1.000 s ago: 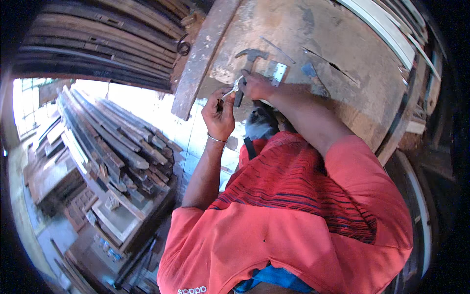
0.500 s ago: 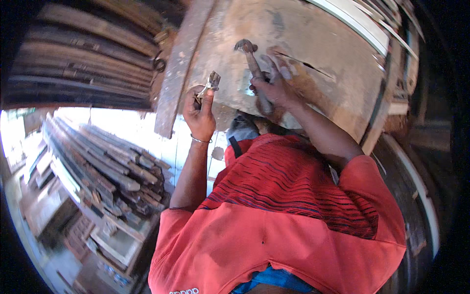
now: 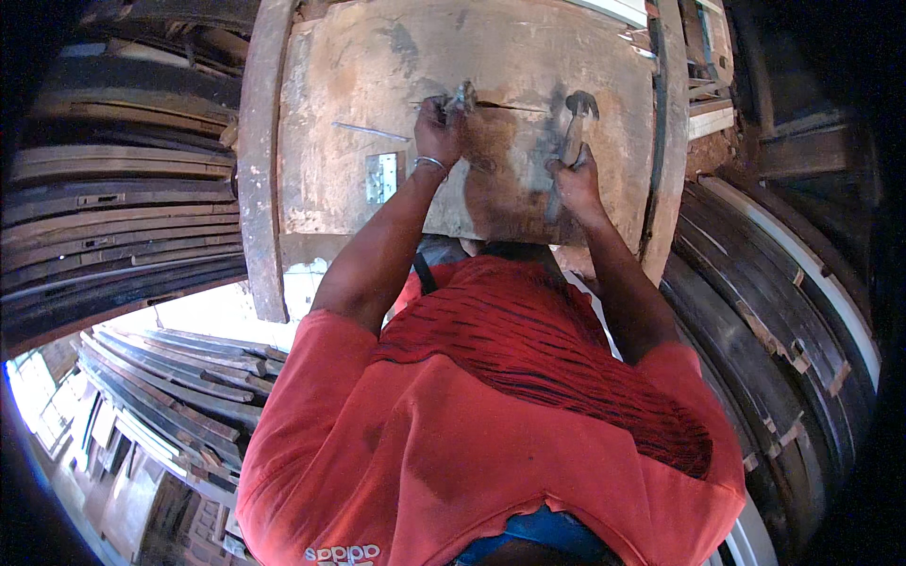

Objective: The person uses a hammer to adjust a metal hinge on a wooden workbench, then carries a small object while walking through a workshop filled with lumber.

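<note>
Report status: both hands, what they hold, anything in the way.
Left grip closed on small metal piece. Right grip closed on hammer handle. Metal plate and thin rod on board, left of left grip, neither between the grips.

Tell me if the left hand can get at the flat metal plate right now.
Probably yes: the metal plate lies uncovered on the wooden board, near the left hand, though that hand holds a small metal piece.

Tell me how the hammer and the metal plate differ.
The hammer is long, with a dark head across its handle; the plate is a pale, flat rectangle. The hammer is gripped in the right hand; the plate lies loose on the board, with no hand on it. Both appear against the board.
</note>
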Demonstrator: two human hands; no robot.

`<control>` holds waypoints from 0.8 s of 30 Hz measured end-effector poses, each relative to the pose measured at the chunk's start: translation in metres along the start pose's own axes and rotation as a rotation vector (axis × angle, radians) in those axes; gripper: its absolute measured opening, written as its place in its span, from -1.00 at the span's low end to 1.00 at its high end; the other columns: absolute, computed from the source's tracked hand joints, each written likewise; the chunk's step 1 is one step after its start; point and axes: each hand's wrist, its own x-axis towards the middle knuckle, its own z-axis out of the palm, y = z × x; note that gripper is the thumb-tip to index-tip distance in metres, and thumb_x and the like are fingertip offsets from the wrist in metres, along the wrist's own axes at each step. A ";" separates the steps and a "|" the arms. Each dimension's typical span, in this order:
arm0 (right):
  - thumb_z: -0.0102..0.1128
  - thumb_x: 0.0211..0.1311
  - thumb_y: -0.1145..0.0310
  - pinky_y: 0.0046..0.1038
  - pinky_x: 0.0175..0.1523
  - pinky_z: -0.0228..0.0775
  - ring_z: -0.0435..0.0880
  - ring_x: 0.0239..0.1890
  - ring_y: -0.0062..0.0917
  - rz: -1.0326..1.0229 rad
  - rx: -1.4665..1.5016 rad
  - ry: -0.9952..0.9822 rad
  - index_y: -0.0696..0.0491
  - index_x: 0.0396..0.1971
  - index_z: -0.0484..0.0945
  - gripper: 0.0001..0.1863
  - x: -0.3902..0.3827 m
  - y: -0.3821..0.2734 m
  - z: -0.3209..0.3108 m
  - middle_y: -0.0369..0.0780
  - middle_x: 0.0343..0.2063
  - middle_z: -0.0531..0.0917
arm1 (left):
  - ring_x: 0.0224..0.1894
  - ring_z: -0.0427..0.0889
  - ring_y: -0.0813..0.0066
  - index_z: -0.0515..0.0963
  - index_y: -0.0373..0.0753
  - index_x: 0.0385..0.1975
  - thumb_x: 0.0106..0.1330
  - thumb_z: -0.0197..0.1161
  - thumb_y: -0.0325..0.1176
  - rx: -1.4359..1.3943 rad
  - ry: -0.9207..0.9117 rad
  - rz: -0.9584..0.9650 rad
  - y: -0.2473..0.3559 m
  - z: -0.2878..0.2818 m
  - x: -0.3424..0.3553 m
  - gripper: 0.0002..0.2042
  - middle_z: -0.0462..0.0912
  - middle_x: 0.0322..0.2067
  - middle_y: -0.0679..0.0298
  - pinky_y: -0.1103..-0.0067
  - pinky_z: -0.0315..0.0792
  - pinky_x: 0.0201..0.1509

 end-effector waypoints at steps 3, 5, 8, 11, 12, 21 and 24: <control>0.28 0.09 0.51 -0.44 -0.11 0.47 0.60 -0.25 -0.54 0.060 -0.077 0.038 0.13 -0.13 0.43 -0.67 -0.011 0.035 -0.015 -0.26 -0.27 0.62 | -0.32 0.57 0.51 0.44 -0.29 -0.30 0.27 0.29 -0.42 0.066 0.123 0.028 0.011 0.020 0.004 -0.84 0.62 -0.41 0.23 0.53 0.48 -0.17; 0.29 0.09 0.49 -0.44 -0.12 0.46 0.59 -0.28 -0.55 0.002 -0.108 0.087 0.12 -0.16 0.44 -0.69 -0.017 0.057 -0.018 -0.29 -0.30 0.62 | -0.30 0.56 0.46 0.47 -0.30 -0.23 0.26 0.31 -0.33 0.209 0.035 -0.009 0.004 0.023 0.004 -0.78 0.62 -0.33 0.20 0.51 0.48 -0.18; 0.29 0.10 0.47 -0.44 -0.11 0.46 0.58 -0.28 -0.57 0.081 -0.064 0.045 0.12 -0.14 0.44 -0.68 -0.034 0.031 -0.018 -0.29 -0.32 0.62 | -0.31 0.57 0.47 0.48 -0.29 -0.20 0.21 0.36 -0.32 0.378 -0.023 -0.055 -0.004 0.028 0.003 -0.73 0.64 -0.33 0.20 0.52 0.49 -0.19; 0.29 0.10 0.46 -0.44 -0.11 0.45 0.57 -0.27 -0.57 0.100 -0.078 0.012 0.13 -0.15 0.44 -0.68 -0.030 0.045 -0.019 -0.29 -0.32 0.61 | -0.31 0.59 0.48 0.50 -0.26 -0.15 0.16 0.40 -0.33 0.267 0.004 0.021 -0.011 0.032 0.003 -0.69 0.66 -0.33 0.21 0.53 0.51 -0.20; 0.29 0.10 0.46 -0.44 -0.11 0.45 0.57 -0.27 -0.57 0.101 -0.076 0.012 0.13 -0.15 0.44 -0.68 -0.029 0.052 -0.018 -0.29 -0.32 0.61 | -0.31 0.59 0.48 0.50 -0.26 -0.15 0.16 0.40 -0.33 0.269 0.003 0.022 -0.013 0.033 0.003 -0.69 0.66 -0.33 0.21 0.53 0.51 -0.20; 0.34 0.07 0.45 -0.42 -0.14 0.46 0.55 -0.28 -0.55 -0.049 -0.164 0.015 0.14 -0.04 0.40 -0.56 -0.015 0.057 -0.007 -0.26 -0.30 0.59 | -0.34 0.67 0.27 0.59 -0.26 -0.27 0.11 0.38 -0.38 0.365 0.069 0.042 0.000 0.028 -0.001 -0.79 0.67 -0.37 0.12 0.47 0.54 -0.20; 0.37 0.07 0.40 -0.40 -0.14 0.47 0.56 -0.28 -0.53 0.032 -0.010 -0.073 0.14 -0.02 0.43 -0.53 -0.004 0.098 -0.015 -0.24 -0.33 0.60 | -0.33 0.69 0.29 0.62 -0.24 -0.27 0.09 0.41 -0.35 0.324 0.108 0.129 0.009 0.018 0.003 -0.78 0.69 -0.34 0.10 0.49 0.54 -0.21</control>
